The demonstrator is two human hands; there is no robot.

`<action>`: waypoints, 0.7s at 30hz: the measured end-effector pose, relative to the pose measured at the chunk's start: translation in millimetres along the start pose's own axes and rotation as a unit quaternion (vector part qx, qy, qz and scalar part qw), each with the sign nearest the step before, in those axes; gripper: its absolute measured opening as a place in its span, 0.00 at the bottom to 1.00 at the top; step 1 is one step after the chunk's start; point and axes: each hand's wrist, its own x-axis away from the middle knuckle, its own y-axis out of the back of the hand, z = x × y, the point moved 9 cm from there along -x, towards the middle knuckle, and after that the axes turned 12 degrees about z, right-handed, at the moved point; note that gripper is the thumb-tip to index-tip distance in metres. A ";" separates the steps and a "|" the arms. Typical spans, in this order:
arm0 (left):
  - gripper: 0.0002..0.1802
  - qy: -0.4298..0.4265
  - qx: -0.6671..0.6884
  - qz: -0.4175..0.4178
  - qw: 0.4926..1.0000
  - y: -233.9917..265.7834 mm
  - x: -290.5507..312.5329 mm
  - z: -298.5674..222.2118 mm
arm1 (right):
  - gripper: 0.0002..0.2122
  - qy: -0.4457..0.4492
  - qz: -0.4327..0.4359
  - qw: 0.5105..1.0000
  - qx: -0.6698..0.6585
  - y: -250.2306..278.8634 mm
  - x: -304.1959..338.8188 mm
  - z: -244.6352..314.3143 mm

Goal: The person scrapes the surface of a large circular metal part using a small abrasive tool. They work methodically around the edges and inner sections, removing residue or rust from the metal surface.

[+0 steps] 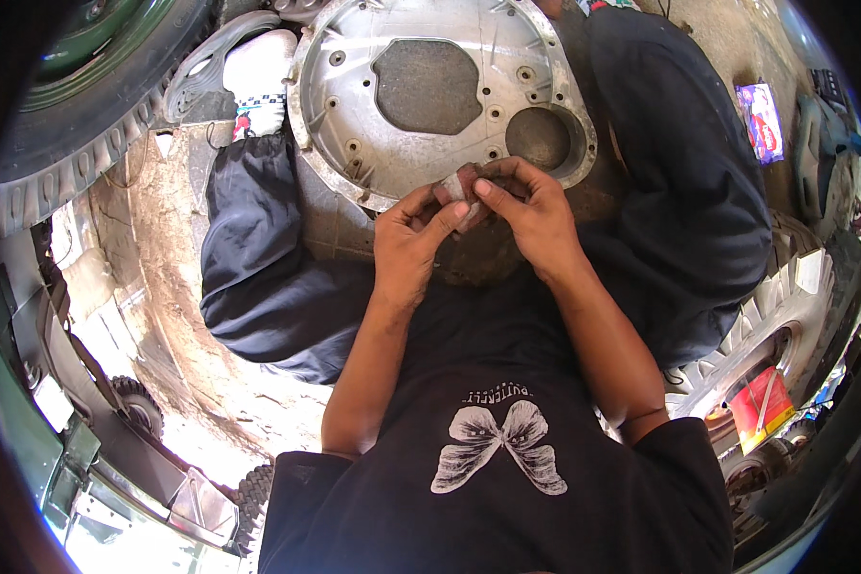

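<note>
Between my two hands is a small folded piece of reddish-brown and grey sheet [466, 184], which looks like worn sandpaper. My left hand [407, 239] pinches its left side, thumb on top and fingers curled behind. The right side is gripped by my right hand [534, 215], its thumb pressed on the upper part. Just beyond my hands lies a large silver cast-metal housing [407, 163], like a gearbox bell housing. It has a big central opening, a smaller round hole at the right and several bolt holes. My fingertips overlap its near edge in the picture; contact with it cannot be made out.
My dark-trousered legs bend around the housing on both sides. A large tyre [115, 124] stands at the far left. On the right are a purple packet [761, 122], a grey shoe [815, 158] and a red and yellow container [761, 409]. Vehicle parts line the left edge.
</note>
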 end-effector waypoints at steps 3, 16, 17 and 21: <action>0.17 -0.015 0.003 -0.020 1.000 2.0 1.0 -1.5 | 0.10 0.000 -0.012 0.999 -0.037 -0.7 -1.3 -4.5; 0.14 -0.023 -0.017 -0.071 0.997 27.4 6.7 -5.0 | 0.15 0.129 -0.047 0.940 0.314 -24.3 11.6 35.3; 0.14 -0.022 -0.015 -0.063 0.998 25.4 7.1 -6.0 | 0.16 0.138 -0.043 0.935 0.324 -26.9 12.3 40.7; 0.14 -0.022 -0.047 -0.041 0.998 19.5 7.7 -11.3 | 0.17 0.177 -0.041 0.897 0.402 -32.4 16.0 47.9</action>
